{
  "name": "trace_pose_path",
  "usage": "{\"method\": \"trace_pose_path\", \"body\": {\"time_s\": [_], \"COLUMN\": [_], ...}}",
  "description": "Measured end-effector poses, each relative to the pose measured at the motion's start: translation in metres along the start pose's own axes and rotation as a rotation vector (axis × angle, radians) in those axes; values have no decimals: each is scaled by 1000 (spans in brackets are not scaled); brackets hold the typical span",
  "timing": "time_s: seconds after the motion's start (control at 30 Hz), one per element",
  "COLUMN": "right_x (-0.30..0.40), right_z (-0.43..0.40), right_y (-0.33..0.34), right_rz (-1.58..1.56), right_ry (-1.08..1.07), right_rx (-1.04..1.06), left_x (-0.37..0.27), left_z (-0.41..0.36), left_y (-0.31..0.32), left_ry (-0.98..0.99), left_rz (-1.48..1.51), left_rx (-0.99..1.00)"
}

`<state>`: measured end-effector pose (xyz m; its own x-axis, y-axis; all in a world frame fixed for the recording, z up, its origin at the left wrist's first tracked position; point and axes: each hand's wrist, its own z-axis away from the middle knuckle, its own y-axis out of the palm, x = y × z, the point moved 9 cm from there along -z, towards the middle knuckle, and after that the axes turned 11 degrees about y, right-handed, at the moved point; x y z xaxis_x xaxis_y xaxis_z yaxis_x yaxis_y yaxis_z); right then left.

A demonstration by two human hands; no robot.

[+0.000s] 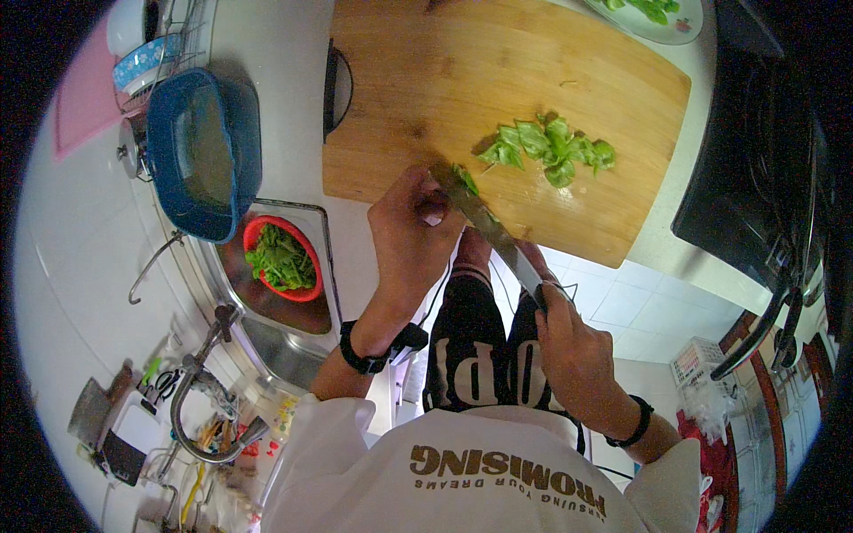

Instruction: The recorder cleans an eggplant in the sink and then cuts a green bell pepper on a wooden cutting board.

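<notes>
My right hand (576, 346) grips the dark handle of a kitchen knife (496, 233), whose blade slants up and left across the front edge of the wooden cutting board (426, 73). Close against the blade's far end is my left hand (416, 233), its fingers bent; whether they pinch anything is hidden. A green leaf piece (465, 178) lies right along the blade near those fingers. Farther right on the board rests a loose pile of cut green leaves (560, 146).
A red basket (318, 266) of leafy greens stands in the sink (280, 353) at left, beside a blue basin (233, 166). At far right is a black stove (740, 153). A plate (693, 30) with greens sits beyond the board.
</notes>
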<state>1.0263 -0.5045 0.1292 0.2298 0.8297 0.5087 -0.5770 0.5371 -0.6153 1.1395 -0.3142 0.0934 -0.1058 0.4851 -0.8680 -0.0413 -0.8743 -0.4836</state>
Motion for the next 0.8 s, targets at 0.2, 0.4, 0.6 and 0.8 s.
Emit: {"method": "trace_pose_path", "body": {"time_s": [0.2,0.4,0.6,0.8], "right_x": [6,7,8,-18], "right_z": [-8,-29,-30,3], "right_y": [1,21,19,-6], "right_rz": [-81,-19,-49,-267], "right_ry": [36,12,148,151], "right_rx": [29,-23,194,126], "left_x": [5,0,-6,-31], "left_z": [1,-3,-5,-10], "left_y": [0,0,-5,-20], "left_ry": [-81,-69,28,220], "left_rz": [9,-53,-151,-374], "left_rx": [15,36,42,-80]}}
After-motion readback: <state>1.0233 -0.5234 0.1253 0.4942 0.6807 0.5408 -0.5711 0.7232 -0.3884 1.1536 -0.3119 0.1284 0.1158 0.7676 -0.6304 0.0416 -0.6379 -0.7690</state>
